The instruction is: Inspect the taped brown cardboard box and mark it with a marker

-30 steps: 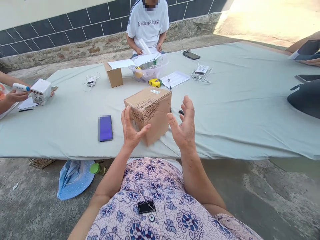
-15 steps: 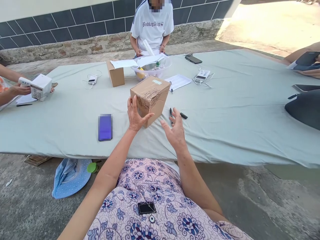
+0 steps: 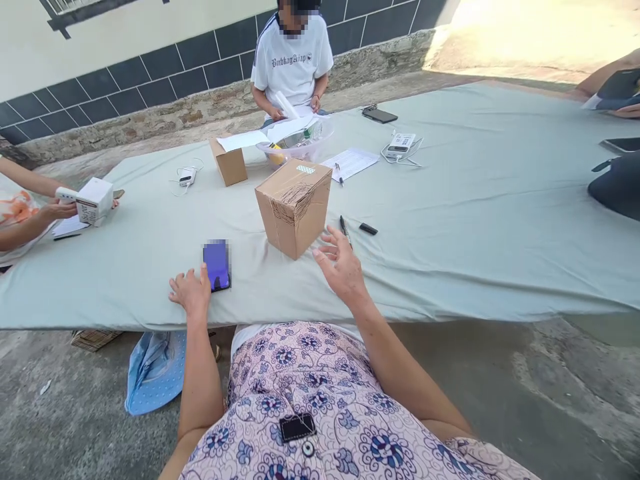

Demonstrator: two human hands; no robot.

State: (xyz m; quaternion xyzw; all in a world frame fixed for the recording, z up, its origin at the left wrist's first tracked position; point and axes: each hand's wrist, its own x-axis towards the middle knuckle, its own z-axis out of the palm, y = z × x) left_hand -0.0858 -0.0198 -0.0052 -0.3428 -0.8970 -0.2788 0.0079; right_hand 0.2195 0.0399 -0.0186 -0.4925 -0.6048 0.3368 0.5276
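A head-worn camera looks forward and steeply down across the cloth-covered table (image 3: 475,220) from close by.

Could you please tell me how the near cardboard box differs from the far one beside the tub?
The near box bears dark scribbles; the far box shows none on its visible sides. A paper sheet lies across the far box, while the near box's top shows a small patterned label. The near box looks larger, though it is closer. Both are brown cardboard, standing on the cloth.
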